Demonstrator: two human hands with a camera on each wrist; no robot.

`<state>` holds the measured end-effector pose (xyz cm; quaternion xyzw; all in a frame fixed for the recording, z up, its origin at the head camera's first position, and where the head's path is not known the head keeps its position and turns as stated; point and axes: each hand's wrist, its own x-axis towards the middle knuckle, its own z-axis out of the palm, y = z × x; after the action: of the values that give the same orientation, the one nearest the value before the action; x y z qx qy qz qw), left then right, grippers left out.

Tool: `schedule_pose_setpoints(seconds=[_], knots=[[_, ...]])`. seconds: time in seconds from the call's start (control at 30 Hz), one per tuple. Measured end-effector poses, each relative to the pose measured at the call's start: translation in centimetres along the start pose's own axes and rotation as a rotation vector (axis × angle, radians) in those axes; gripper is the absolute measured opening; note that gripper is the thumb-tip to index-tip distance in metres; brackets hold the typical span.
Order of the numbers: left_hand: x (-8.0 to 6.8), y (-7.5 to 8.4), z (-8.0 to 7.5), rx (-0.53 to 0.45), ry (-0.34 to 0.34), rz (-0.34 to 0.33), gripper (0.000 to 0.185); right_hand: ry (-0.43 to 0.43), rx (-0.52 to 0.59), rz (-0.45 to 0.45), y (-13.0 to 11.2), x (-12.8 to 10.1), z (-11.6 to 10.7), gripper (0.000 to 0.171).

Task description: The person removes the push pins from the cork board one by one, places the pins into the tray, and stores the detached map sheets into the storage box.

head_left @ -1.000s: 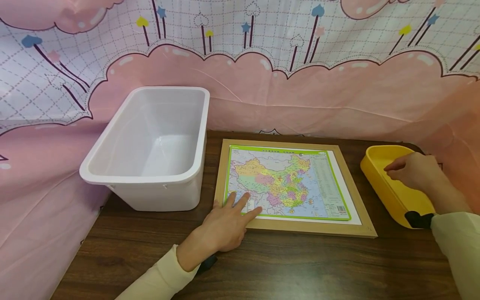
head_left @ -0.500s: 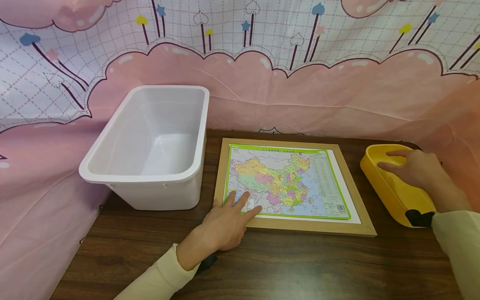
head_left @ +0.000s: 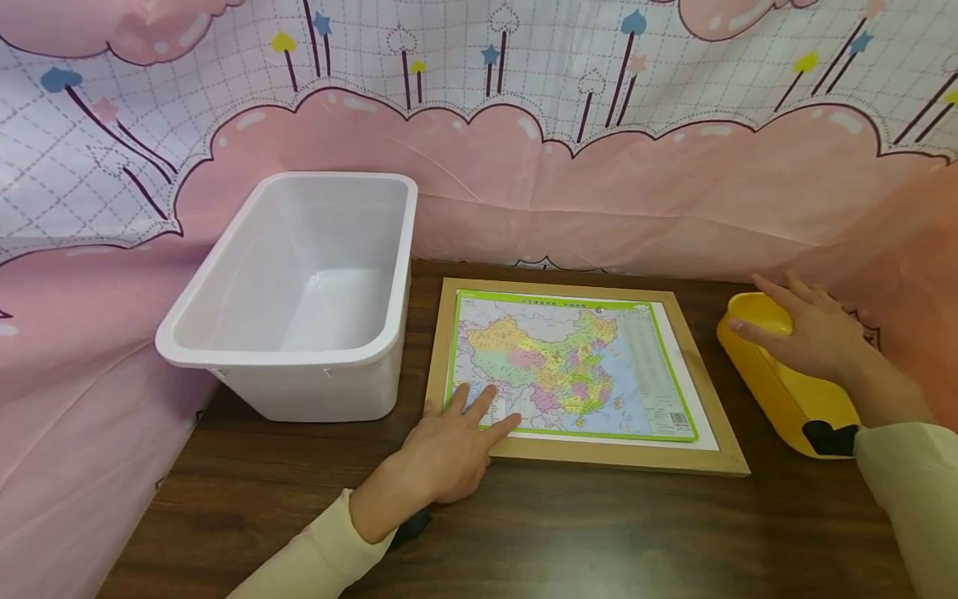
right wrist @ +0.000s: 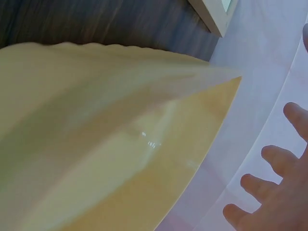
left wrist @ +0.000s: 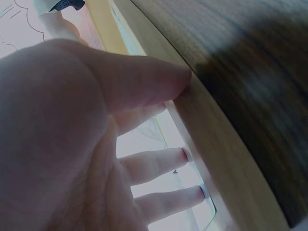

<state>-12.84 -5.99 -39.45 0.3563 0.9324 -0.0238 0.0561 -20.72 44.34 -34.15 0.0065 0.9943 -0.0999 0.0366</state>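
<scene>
A map board (head_left: 539, 366) with a green border lies inside a light wooden frame (head_left: 614, 453) on the table. My left hand (head_left: 449, 449) rests on its lower left corner, fingers spread; in the left wrist view the thumb (left wrist: 149, 79) touches the wooden edge. Over the yellow tray (head_left: 771, 391) at the right hovers my right hand (head_left: 819, 341), fingers spread and holding nothing. The right wrist view shows the tray's inside (right wrist: 144, 159) close up, with the fingers (right wrist: 281, 161) off to its side.
A deep white plastic tub (head_left: 367, 358) stands at the left, behind my left arm. Pink patterned cloth (head_left: 636, 191) hangs behind and at both sides of the dark wooden table (head_left: 599, 532).
My right hand has gone from fingertips held together low in the yellow tray to spread fingers raised above it. The left hand and the map board stay in place.
</scene>
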Motion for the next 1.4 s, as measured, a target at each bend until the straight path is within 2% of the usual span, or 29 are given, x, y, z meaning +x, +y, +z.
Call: schedule_pose_setpoints(seconds=[0.27, 0.63, 0.83, 1.23, 1.4], knots=[[0.0, -0.1, -0.2, -0.014, -0.025, -0.012, 0.059, 0.032, 0.027, -0.031, -1.4, 0.6, -0.2, 0.098], [0.0, -0.1, -0.4, 0.000, -0.013, -0.010, 0.058, 0.022, 0.033, -0.053, -4.7, 1.9, -0.4, 0.100], [0.1, 0.0, -0.3, 0.004, -0.010, -0.008, 0.058, 0.028, 0.038, -0.050, -6.6, 2.6, -0.1, 0.101], [0.3, 0.2, -0.2, -0.020, -0.040, -0.016, 0.059, 0.016, 0.063, -0.114, -9.8, 4.1, 0.7, 0.098], [0.2, 0.2, -0.2, -0.017, -0.038, -0.018, 0.059, -0.009, 0.035, -0.139, -11.9, 4.8, 1.2, 0.097]])
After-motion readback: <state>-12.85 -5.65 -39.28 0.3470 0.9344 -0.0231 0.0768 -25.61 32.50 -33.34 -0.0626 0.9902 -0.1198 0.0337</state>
